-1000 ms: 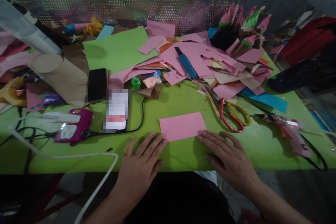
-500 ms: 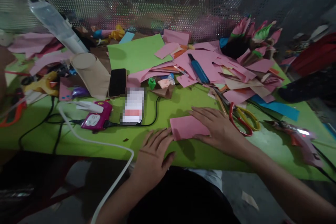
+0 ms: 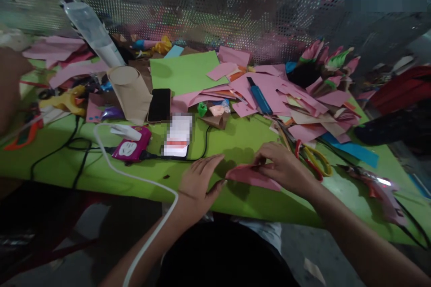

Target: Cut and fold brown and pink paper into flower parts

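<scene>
Right hand (image 3: 281,166) pinches pink paper (image 3: 251,177), tilting it; left hand (image 3: 200,181) open, empty, beside its corner. Likely turning step; next calls for left-hand steadying.

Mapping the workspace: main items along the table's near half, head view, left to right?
Orange-handled tool → magenta socket block → lit phone → left hand → pink paper → right hand → scissors → glue gun.
</scene>
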Action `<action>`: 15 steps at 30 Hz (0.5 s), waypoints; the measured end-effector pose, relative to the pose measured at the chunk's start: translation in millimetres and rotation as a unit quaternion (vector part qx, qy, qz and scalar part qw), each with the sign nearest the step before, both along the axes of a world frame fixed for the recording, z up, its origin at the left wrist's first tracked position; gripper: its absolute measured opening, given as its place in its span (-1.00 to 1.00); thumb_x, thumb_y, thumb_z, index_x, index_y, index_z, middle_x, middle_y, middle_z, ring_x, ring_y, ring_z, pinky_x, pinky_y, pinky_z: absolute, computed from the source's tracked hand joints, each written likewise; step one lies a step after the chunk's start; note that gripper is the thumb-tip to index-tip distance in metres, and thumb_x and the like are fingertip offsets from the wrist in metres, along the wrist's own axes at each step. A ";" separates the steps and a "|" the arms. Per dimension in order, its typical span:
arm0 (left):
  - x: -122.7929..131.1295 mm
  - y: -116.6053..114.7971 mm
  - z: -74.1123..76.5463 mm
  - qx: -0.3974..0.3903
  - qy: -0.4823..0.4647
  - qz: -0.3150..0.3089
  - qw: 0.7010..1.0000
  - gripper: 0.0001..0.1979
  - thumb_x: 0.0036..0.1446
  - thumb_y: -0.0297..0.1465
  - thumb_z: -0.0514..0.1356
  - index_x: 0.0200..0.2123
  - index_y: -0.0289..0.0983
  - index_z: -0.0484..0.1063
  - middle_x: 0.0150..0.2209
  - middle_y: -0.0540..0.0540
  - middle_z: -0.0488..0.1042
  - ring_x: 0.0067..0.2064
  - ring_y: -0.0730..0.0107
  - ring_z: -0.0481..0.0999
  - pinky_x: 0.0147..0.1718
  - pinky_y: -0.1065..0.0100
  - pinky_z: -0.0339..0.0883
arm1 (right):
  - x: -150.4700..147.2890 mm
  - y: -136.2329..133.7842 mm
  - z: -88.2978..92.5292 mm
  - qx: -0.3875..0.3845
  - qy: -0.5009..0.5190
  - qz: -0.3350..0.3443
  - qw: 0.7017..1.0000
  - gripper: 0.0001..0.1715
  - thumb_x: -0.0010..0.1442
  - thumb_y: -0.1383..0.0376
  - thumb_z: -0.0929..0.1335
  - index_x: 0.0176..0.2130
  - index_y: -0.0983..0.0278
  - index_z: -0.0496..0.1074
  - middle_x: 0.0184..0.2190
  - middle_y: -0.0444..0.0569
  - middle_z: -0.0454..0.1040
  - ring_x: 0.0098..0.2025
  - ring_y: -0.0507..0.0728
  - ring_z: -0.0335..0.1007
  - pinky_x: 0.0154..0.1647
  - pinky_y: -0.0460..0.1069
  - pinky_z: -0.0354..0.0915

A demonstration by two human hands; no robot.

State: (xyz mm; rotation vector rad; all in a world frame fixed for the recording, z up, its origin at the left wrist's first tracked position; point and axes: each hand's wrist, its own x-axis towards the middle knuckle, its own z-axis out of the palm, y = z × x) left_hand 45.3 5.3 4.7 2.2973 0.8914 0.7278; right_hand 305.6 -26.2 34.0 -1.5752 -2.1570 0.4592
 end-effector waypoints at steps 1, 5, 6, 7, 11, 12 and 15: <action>0.4 1.4 1.5 -0.026 -0.011 -0.005 1.000 -0.52 0.30 -0.29 0.11 0.25 -0.24 0.21 0.15 -0.26 0.44 0.16 0.10 0.44 0.11 -0.01 0.36 | 0.5 0.0 2.7 -0.001 0.020 0.001 1.000 -0.80 0.24 0.32 0.38 -0.44 0.24 0.45 -0.46 -0.08 0.48 -0.34 0.12 0.39 -0.28 0.03 0.24; 5.1 8.4 10.0 -0.144 -0.095 -0.044 0.984 -0.48 0.26 -0.30 0.17 0.26 -0.22 0.21 0.18 -0.26 0.42 0.16 0.14 0.46 0.11 0.08 0.39 | 2.5 0.1 15.5 0.005 0.060 0.010 0.998 -0.77 0.28 0.25 0.37 -0.41 0.22 0.52 -0.46 -0.08 0.53 -0.35 0.12 0.44 -0.28 0.03 0.27; 7.2 10.3 12.6 -0.168 -0.114 -0.054 0.978 -0.47 0.25 -0.31 0.18 0.26 -0.22 0.21 0.17 -0.26 0.43 0.13 0.16 0.48 0.09 0.11 0.41 | 3.0 0.3 17.9 0.011 0.063 0.013 0.998 -0.76 0.30 0.23 0.36 -0.39 0.21 0.54 -0.45 -0.07 0.54 -0.33 0.12 0.45 -0.28 0.04 0.28; 9.5 12.1 15.3 -0.188 -0.130 -0.066 0.971 -0.47 0.25 -0.32 0.18 0.26 -0.23 0.22 0.15 -0.26 0.44 0.12 0.18 0.49 0.08 0.13 0.42 | 3.4 0.6 19.6 0.019 0.063 0.017 0.998 -0.75 0.31 0.22 0.35 -0.37 0.21 0.55 -0.43 -0.06 0.55 -0.32 0.13 0.46 -0.26 0.04 0.29; 17.6 16.4 23.9 -0.228 -0.155 -0.096 0.957 -0.47 0.24 -0.36 0.18 0.27 -0.16 0.23 0.04 -0.17 0.52 0.01 0.27 0.54 -0.02 0.23 0.46 | 5.3 1.5 20.5 0.096 0.031 0.030 0.994 -0.75 0.35 0.20 0.31 -0.22 0.17 0.59 -0.31 -0.02 0.58 -0.21 0.16 0.47 -0.17 0.07 0.32; 19.0 16.7 24.6 -0.232 -0.152 -0.098 0.956 -0.46 0.25 -0.39 0.16 0.28 -0.14 0.22 -0.02 -0.13 0.55 -0.06 0.32 0.55 -0.06 0.26 0.47 | 5.5 1.4 20.0 0.123 0.014 0.030 0.992 -0.75 0.35 0.21 0.31 -0.18 0.15 0.60 -0.28 -0.01 0.58 -0.19 0.17 0.46 -0.15 0.08 0.31; 21.9 16.9 23.1 -0.242 -0.135 -0.103 0.955 -0.43 0.25 -0.48 0.09 0.32 -0.15 0.17 -0.25 -0.03 0.57 -0.26 0.43 0.54 -0.16 0.32 0.45 | 5.2 -1.0 18.2 0.198 -0.034 0.024 0.979 -0.75 0.35 0.27 0.30 -0.12 0.13 0.59 -0.28 -0.02 0.58 -0.20 0.16 0.44 -0.16 0.08 0.30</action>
